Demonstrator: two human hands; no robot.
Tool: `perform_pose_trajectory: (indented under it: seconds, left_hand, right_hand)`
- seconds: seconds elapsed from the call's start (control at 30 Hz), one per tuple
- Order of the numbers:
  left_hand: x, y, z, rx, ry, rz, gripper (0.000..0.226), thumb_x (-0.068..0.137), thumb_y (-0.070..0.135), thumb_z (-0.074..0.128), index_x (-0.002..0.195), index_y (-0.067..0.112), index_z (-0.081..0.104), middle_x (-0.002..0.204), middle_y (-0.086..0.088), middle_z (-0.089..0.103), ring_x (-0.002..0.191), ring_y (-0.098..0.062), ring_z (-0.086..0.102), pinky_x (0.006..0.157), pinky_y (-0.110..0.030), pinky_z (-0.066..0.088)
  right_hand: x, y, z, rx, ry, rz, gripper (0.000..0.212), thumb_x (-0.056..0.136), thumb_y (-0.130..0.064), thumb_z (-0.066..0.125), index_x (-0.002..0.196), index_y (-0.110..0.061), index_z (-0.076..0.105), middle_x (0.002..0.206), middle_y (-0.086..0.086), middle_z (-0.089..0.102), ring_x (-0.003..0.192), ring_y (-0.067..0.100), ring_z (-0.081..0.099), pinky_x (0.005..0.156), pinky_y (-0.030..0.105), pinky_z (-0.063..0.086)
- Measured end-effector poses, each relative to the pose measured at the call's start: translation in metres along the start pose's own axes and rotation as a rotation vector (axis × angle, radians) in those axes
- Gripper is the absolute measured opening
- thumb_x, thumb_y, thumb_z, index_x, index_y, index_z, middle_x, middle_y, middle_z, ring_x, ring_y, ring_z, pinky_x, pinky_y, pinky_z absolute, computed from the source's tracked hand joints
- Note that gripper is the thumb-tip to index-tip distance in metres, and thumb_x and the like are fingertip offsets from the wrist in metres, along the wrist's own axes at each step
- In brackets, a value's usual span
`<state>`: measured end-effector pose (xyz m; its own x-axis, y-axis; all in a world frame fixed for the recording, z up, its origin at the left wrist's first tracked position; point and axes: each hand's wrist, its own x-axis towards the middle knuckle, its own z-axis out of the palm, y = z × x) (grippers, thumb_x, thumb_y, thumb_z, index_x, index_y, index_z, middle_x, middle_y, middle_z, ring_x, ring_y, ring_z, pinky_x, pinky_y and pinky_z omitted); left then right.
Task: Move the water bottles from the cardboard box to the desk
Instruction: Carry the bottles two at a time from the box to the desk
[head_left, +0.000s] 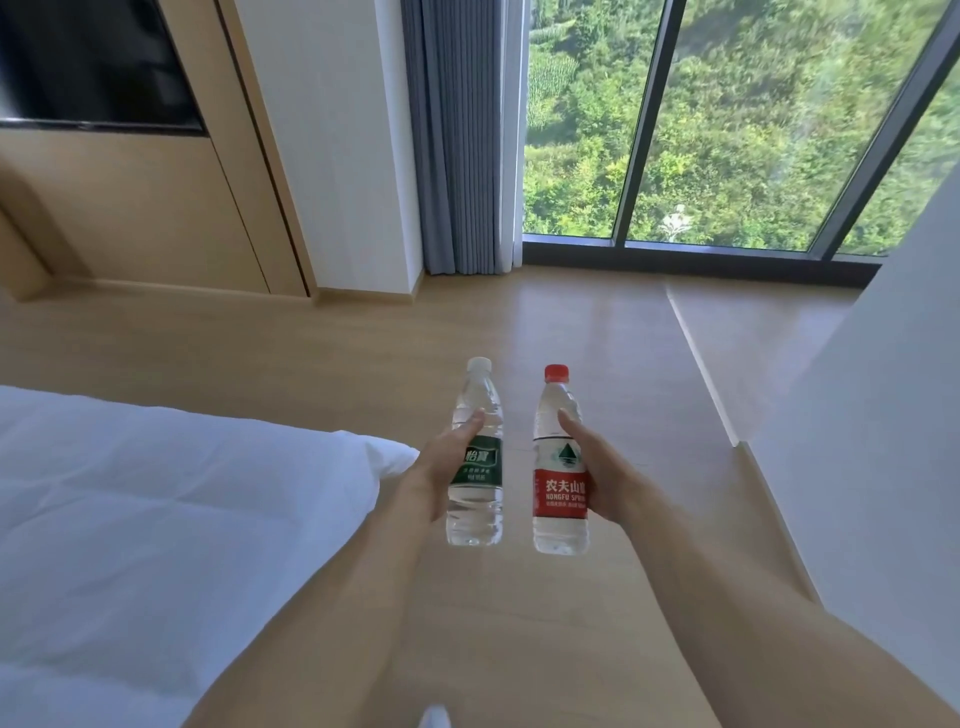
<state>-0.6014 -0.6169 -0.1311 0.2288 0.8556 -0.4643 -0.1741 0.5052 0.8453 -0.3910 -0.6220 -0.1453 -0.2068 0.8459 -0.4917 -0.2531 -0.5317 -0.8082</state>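
1. Head view, step in hand: carrying stage, judging by both bottles aloft over the wooden floor, upright, side by side and apart. No cardboard box and no worktop in sight.
2. Left hand wrapped round the green-labelled bottle, thumb laid up its side.
3. Right hand gripping the red-labelled bottle likewise at the label.
4. Both forearms stretched forward, bed at the left, window ahead.
5. Next, probably: finding the worktop, then setting each bottle down upright before letting go.
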Motion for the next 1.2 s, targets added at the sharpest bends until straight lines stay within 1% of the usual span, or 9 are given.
perform_pose_trajectory:
  seconds: [0.23,0.4,0.67,0.8,0.87,0.97,1.07,1.13,1.2]
  left_hand:
    - [0.09,0.035,-0.01,-0.013,-0.023,0.031,0.039,0.097,0.045,0.061,0.121,0.014,0.066,0.113,-0.022,0.073,0.095,-0.039,0.071,0.095,-0.062,0.053]
    - [0.175,0.081,-0.033,0.002,-0.01,0.02,0.043,0.097,0.047,0.06,0.123,0.015,0.068,0.119,-0.024,0.07,0.111,-0.046,0.066,0.098,-0.068,0.047]
    - [0.285,0.167,-0.088,0.02,-0.003,-0.015,0.047,0.096,0.05,0.059,0.125,0.013,0.066,0.121,-0.025,0.068,0.11,-0.046,0.067,0.095,-0.069,0.049]
    - [0.324,0.193,-0.108,0.0,0.015,-0.024,0.05,0.095,0.05,0.06,0.127,0.013,0.064,0.121,-0.024,0.069,0.104,-0.042,0.07,0.092,-0.068,0.051]
    - [0.344,0.205,-0.119,-0.018,0.026,-0.019,0.05,0.095,0.051,0.061,0.126,0.013,0.065,0.121,-0.024,0.069,0.105,-0.043,0.07,0.09,-0.069,0.051]
    - [0.373,0.222,-0.131,-0.018,0.066,-0.005,0.048,0.094,0.052,0.062,0.122,0.014,0.068,0.118,-0.024,0.07,0.105,-0.044,0.07,0.087,-0.071,0.051]
    - [0.403,0.24,-0.145,-0.021,0.111,0.016,0.045,0.093,0.053,0.062,0.117,0.016,0.071,0.115,-0.022,0.072,0.098,-0.04,0.073,0.085,-0.069,0.053]
    - [0.426,0.254,-0.154,-0.028,0.156,0.023,0.047,0.092,0.054,0.063,0.117,0.015,0.07,0.116,-0.023,0.071,0.1,-0.041,0.072,0.086,-0.069,0.052]
    - [0.45,0.27,-0.164,-0.039,0.203,0.023,0.05,0.091,0.054,0.064,0.119,0.013,0.07,0.117,-0.024,0.07,0.104,-0.044,0.07,0.088,-0.07,0.051]
  right_hand:
    - [0.08,-0.045,-0.006,0.004,0.018,-0.034,0.047,0.097,-0.053,0.055,0.113,-0.01,0.062,0.087,0.009,0.075,0.074,0.022,0.073,0.068,0.034,0.059]
    - [0.163,-0.096,0.013,-0.004,0.026,-0.047,0.045,0.099,-0.049,0.053,0.12,-0.01,0.06,0.091,0.01,0.076,0.076,0.023,0.075,0.065,0.033,0.059]
    - [0.285,-0.177,0.051,-0.052,0.036,-0.033,0.042,0.099,-0.048,0.052,0.113,-0.01,0.061,0.087,0.009,0.076,0.074,0.022,0.074,0.066,0.033,0.059]
    - [0.336,-0.201,0.063,-0.076,0.042,-0.014,0.044,0.099,-0.048,0.053,0.116,-0.009,0.059,0.086,0.01,0.075,0.073,0.023,0.073,0.068,0.034,0.059]
    - [0.361,-0.211,0.069,-0.082,0.04,-0.005,0.047,0.099,-0.048,0.054,0.121,-0.007,0.058,0.091,0.012,0.074,0.077,0.025,0.072,0.073,0.037,0.058]
    - [0.4,-0.224,0.077,-0.102,0.02,-0.005,0.056,0.099,-0.047,0.054,0.133,-0.003,0.054,0.114,0.02,0.069,0.088,0.03,0.068,0.089,0.044,0.054]
    - [0.446,-0.24,0.083,-0.108,-0.005,0.003,0.06,0.099,-0.046,0.055,0.14,-0.002,0.051,0.129,0.026,0.062,0.092,0.031,0.067,0.094,0.045,0.052]
    - [0.481,-0.252,0.089,-0.117,-0.028,0.027,0.059,0.098,-0.048,0.056,0.135,-0.002,0.054,0.127,0.025,0.064,0.092,0.032,0.067,0.095,0.046,0.052]
    - [0.52,-0.267,0.094,-0.134,-0.07,0.065,0.055,0.096,-0.051,0.056,0.126,-0.005,0.058,0.117,0.021,0.07,0.092,0.032,0.069,0.091,0.044,0.055]
